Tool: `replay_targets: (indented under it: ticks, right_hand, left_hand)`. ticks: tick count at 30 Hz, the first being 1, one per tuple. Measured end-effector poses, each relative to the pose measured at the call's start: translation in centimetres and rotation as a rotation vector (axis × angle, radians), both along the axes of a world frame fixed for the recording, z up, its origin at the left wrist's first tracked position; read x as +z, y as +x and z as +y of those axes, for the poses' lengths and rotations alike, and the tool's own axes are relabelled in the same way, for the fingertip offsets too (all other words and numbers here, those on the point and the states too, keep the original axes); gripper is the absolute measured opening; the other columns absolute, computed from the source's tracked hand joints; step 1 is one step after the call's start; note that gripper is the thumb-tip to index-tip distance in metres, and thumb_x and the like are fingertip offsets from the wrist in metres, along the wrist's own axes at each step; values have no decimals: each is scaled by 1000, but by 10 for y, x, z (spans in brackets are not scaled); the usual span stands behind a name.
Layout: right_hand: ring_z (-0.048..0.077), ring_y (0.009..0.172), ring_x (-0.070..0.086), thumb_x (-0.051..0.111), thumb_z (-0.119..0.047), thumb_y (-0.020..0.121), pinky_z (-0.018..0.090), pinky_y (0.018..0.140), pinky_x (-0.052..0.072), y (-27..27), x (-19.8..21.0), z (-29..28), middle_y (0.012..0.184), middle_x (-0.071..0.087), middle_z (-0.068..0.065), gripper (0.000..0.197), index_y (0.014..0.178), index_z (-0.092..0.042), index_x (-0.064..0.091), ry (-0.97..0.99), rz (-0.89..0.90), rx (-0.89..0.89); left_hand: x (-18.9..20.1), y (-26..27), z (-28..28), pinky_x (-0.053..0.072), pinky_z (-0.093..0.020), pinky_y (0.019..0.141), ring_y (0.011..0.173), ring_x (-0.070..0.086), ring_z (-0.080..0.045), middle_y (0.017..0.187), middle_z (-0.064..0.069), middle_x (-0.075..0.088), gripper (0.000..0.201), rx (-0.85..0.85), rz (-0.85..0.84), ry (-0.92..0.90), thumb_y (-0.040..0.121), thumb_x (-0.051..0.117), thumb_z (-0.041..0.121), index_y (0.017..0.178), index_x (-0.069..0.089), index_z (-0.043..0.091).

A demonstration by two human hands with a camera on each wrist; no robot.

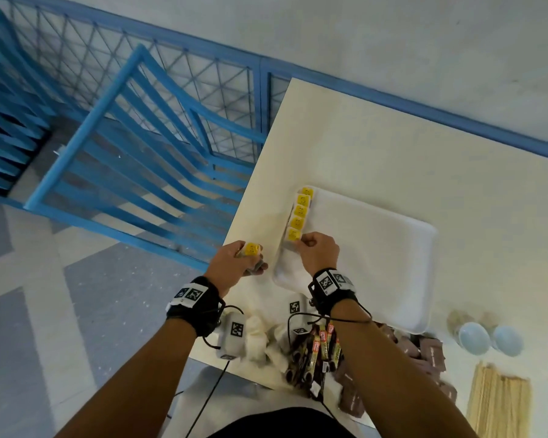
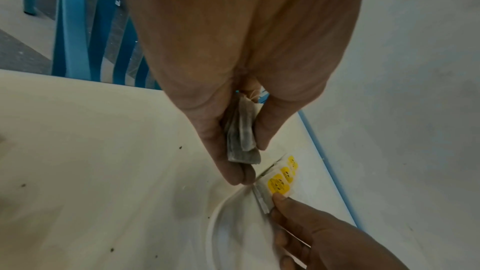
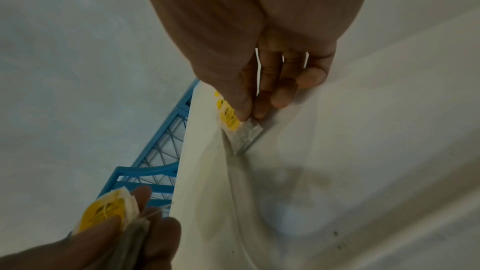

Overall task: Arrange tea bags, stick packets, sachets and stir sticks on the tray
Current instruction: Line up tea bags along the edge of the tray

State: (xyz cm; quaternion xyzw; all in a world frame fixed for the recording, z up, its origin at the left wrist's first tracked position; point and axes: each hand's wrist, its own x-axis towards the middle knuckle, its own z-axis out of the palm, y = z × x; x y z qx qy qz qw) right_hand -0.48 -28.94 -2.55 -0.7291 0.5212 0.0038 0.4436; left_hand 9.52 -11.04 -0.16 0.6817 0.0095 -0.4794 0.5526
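- Nearest the lens, the left hand (image 1: 234, 260) grips a bunch of tea bags (image 2: 242, 137) off the tray's (image 1: 393, 248) left rim.
- Right hand (image 1: 318, 252) pinches the nearest yellow-tagged bag (image 1: 293, 237) at the tray's left edge; bare tray lies to its right.
- Tag print is unreadable.
- Row of tea bags (image 1: 299, 213) runs away from the hand.

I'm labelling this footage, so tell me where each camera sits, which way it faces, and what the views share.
Head: worn on the head, looking down at the white tray on the table; both forearms and hands show.
Left wrist: looks along the left hand, which grips tea bags.
Right wrist: looks along the right hand, which pinches the nearest tea bag of the row.
Shared: all three show the row of yellow-tagged tea bags at the tray's left edge.
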Motion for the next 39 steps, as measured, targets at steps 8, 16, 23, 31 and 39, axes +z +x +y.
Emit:
replay_targets:
  ticks: [8,16,23,31,39]
  right_hand:
    - [15,80,64,78,-23,83,20,73,43,4,-4,-3,87,75,0,16,95,-14,76,-3,10,-62]
    - [19,84,68,77,-22,84,22,74,46,6,-3,-3,85,76,4,12,92,-13,79,13,10,-103]
    - [20,89,69,75,-24,84,24,77,47,8,-1,-2,86,75,1,16,95,-13,77,-4,26,-128]
    - [5,82,62,74,-34,89,17,78,48,0,22,20,89,69,-9,21,104,-19,73,79,-169,138]
    - [0,78,61,75,-25,89,12,73,45,9,35,28,84,70,-13,6,88,-21,71,76,-302,283]
  left_hand:
    - [-3,3,-6,64,-34,75,86,69,-31,97,-21,67,16,21,3,16,98,59,-5,114,63,-7]
    - [-2,4,-3,64,-35,76,84,72,-29,95,-20,69,16,7,-17,31,97,61,-2,113,64,-6]
    - [0,7,2,63,-43,84,86,72,-28,91,-19,73,15,-18,-36,62,96,65,3,108,65,-6]
    - [10,3,-6,64,-45,77,81,72,-29,88,-19,73,13,-20,-9,25,93,71,5,103,66,-1]
    - [14,-4,-9,64,-42,75,83,73,-31,97,-26,72,21,-61,8,9,94,71,9,108,64,-5]
